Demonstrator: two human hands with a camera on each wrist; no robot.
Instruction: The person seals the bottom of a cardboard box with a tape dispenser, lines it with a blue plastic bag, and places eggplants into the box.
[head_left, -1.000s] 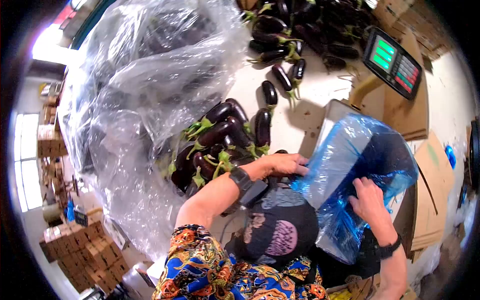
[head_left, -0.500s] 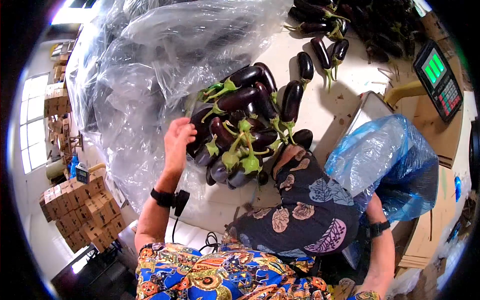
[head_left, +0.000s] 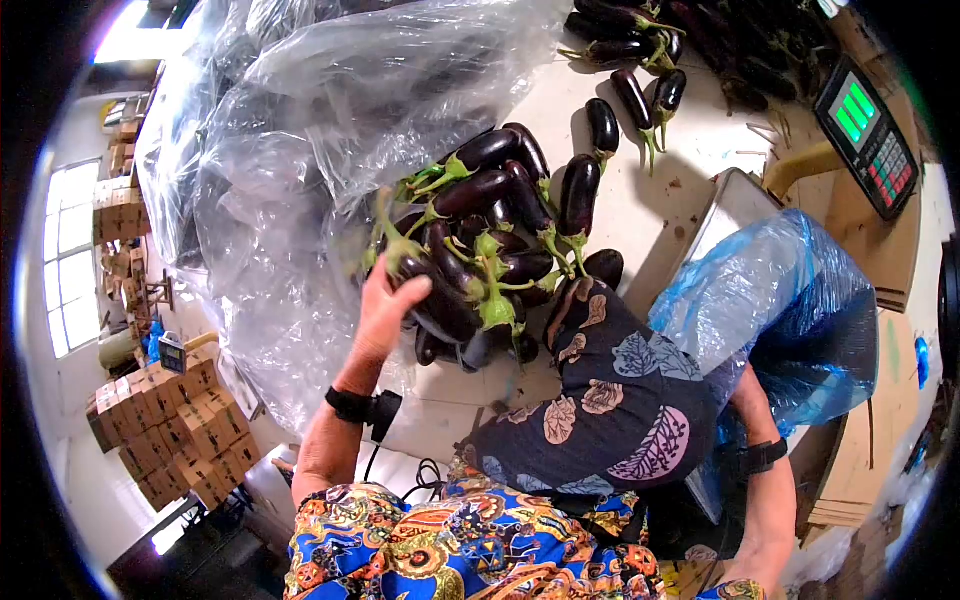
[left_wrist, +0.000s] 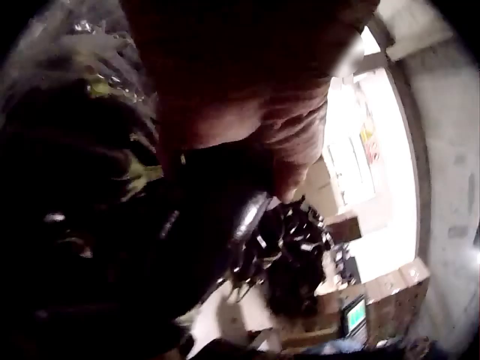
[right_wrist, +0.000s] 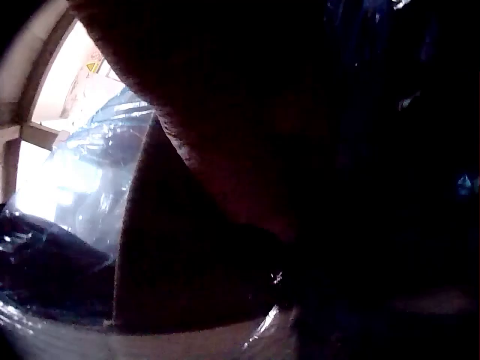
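Note:
In the head view my left hand grips a dark purple eggplant at the left side of a heap of eggplants, its thumb laid over the skin and its green stem pointing up and away. The left wrist view shows the same glossy eggplant below the palm. On the right, a translucent blue plastic bag stands with its mouth spread. My right hand is at the bag's near side, its fingers hidden by the plastic; its wrist view is too dark to show how they lie.
Clear plastic sheeting covers the left of the white table. Loose eggplants and a larger pile lie farther back. A scale display stands at right beside cardboard. A dark leaf-print cloth lies in front.
My left hand went from the bag's edge to the left of the heap, then took hold of an eggplant. My right hand shifted lower behind the blue plastic.

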